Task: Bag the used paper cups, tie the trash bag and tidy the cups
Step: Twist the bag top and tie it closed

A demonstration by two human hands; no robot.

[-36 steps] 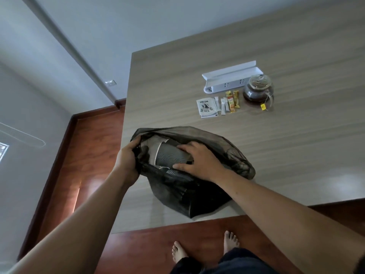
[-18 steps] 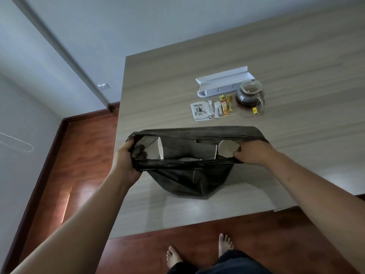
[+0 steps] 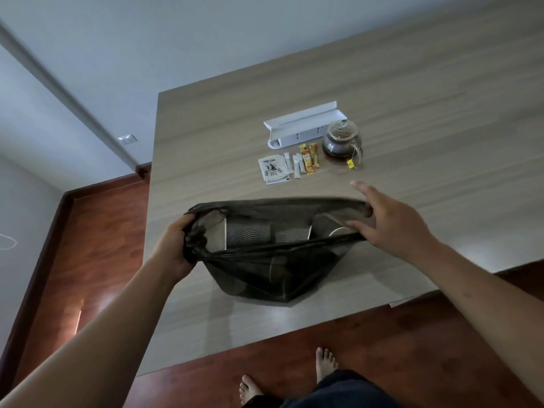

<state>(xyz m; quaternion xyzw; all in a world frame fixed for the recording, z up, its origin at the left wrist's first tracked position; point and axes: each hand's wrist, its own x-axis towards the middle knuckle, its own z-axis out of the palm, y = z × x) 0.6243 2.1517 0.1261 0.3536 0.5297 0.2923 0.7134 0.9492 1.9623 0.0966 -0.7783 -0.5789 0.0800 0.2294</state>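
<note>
Thin see-through black trash bag (image 3: pixel 265 269) sits between both hands, wavy-print paper cups (image 3: pixel 250 235) showing inside. Left hand (image 3: pixel 173 250) grips its bunched rim; right hand (image 3: pixel 388 223) is spread, fingers touching the rim's other end.

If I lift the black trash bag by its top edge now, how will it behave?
The trash bag is probably floppy: its thin, see-through film sags between the left hand and the right hand. It is likely light, holding only paper cups. The cups lie loose and may shift.
</note>
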